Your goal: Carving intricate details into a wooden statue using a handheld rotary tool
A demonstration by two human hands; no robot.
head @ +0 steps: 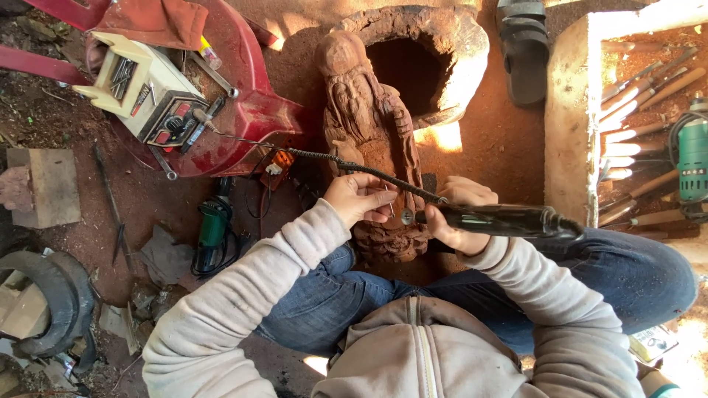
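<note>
Statue [369, 125] of carved wood stands between my knees on the dirt, its base against my jeans. My right hand [459, 214] is wrapped tight around the black handpiece [501, 220] just right of the statue's base, wrist bent inward, tip aimed left. My left hand [361, 197] hovers beside that tip, fingers half curled, pinching a small bit, I think. Behind the statue lies a hollow log [435, 51]; left of it, a red chair [251, 110] carries a cream motor box [140, 88].
</note>
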